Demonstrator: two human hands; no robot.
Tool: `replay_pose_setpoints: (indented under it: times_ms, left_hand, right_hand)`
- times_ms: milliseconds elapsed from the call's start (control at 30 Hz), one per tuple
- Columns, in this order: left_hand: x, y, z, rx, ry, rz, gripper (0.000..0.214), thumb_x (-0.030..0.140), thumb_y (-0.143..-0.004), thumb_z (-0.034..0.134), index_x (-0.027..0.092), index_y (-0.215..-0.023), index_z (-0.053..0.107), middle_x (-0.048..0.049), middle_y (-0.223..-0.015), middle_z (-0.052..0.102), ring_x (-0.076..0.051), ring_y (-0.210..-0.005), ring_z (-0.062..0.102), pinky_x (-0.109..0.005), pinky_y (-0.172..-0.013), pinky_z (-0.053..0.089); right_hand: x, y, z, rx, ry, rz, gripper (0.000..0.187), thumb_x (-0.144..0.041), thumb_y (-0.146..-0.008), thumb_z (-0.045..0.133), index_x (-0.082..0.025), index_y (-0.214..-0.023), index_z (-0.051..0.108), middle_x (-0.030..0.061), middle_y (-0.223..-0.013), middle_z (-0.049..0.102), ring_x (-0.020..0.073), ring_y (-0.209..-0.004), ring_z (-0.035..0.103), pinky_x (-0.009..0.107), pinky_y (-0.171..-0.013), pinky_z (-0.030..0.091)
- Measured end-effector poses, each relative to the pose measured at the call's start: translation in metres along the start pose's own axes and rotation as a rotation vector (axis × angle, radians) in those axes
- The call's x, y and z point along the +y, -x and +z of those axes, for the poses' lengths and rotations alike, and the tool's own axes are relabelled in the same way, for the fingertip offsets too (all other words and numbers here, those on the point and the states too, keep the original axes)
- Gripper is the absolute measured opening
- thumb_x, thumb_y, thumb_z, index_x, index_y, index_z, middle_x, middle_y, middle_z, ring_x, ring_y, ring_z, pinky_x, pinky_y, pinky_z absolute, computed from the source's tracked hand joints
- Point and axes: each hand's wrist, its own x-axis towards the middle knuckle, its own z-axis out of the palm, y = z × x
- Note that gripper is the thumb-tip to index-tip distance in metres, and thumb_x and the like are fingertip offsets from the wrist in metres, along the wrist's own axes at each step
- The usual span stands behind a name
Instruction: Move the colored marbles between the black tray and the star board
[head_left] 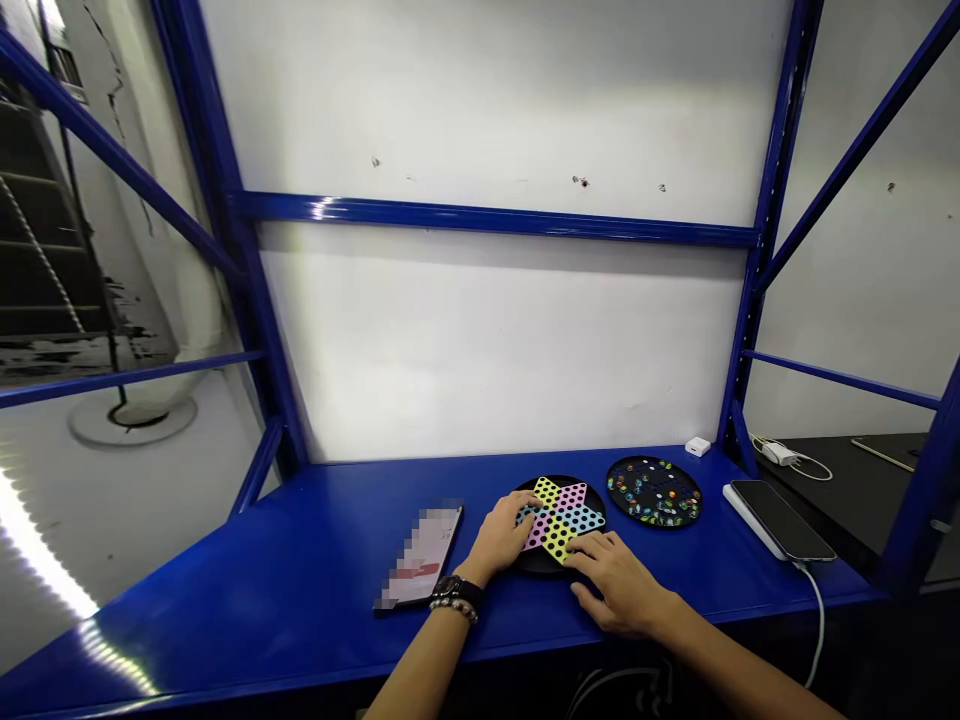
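A six-pointed Chinese checkers board [556, 515], yellow, pink and light blue with rows of dark holes, sits on a round black tray [553, 569]. At its left point is my left hand [501, 535], thumb and fingers apart and resting on the board's edge. The wrist carries a dark watch and a beaded bracelet. My right hand [616, 582] lies by the lower right side, fingers stretched out, fingertips at the board's edge, thumb spread over the table. Right of the board, a second round black tray [636, 512] holds several coloured marbles [664, 490].
On the blue tabletop [315, 570], a phone [424, 555] with a lit, partly blurred screen lies left of my hands. A dark-screened phone [784, 520] rests on a white block with a cable at right. A small white box [697, 447] stands behind. Blue posts [259, 330] frame the table.
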Motion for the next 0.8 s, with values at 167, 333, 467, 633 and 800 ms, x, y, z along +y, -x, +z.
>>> replay_pose_setpoints:
  times_ms: [167,333,467,633,800]
  left_hand:
    - [0.003,0.001,-0.002,-0.005,0.001,0.010,0.035,0.023,-0.084,0.043,0.024,-0.109,0.067,-0.0058,-0.133,0.062,-0.026,-0.124,0.055,-0.043,-0.109,0.042]
    - [0.003,0.000,-0.001,-0.006,-0.006,-0.001,0.034,0.024,-0.085,0.044,0.025,-0.110,0.067,-0.0049,-0.132,0.062,-0.026,-0.124,0.056,-0.043,-0.109,0.042]
    - [0.001,0.000,0.000,-0.003,0.006,-0.002,0.032,0.025,-0.086,0.044,0.027,-0.107,0.067,-0.0034,-0.132,0.063,-0.024,-0.124,0.056,-0.042,-0.109,0.042]
    - [0.000,0.000,0.001,-0.001,0.012,-0.003,0.032,0.027,-0.086,0.043,0.026,-0.108,0.067,-0.0039,-0.132,0.062,-0.025,-0.124,0.055,-0.042,-0.109,0.042]
    - [0.002,0.001,-0.001,-0.010,0.011,-0.007,0.033,0.026,-0.086,0.043,0.024,-0.108,0.067,-0.0044,-0.133,0.062,-0.026,-0.125,0.054,-0.043,-0.110,0.042]
  right_hand:
    - [0.000,0.001,-0.001,0.006,-0.031,0.014,0.036,-0.035,-0.083,0.060,-0.025,-0.117,0.063,0.0064,-0.142,0.054,0.0257,-0.126,0.047,0.039,-0.104,0.035]
    - [0.004,0.001,0.000,0.057,-0.103,0.053,0.037,-0.034,-0.083,0.060,-0.024,-0.118,0.063,0.0071,-0.148,0.049,0.0249,-0.131,0.045,0.040,-0.110,0.033]
    - [0.006,0.001,0.002,0.063,-0.145,0.170,0.038,-0.035,-0.086,0.057,-0.023,-0.122,0.060,0.0090,-0.147,0.049,0.0259,-0.133,0.045,0.043,-0.110,0.034]
    - [0.010,0.001,0.004,0.102,-0.143,0.173,0.028,-0.031,-0.089,0.055,-0.023,-0.113,0.066,0.0080,-0.130,0.063,0.0240,-0.120,0.056,0.040,-0.104,0.040]
    - [0.012,-0.001,0.005,0.156,-0.016,0.137,0.027,-0.023,-0.094,0.047,-0.022,-0.109,0.069,0.0080,-0.117,0.068,0.0222,-0.108,0.059,0.037,-0.094,0.044]
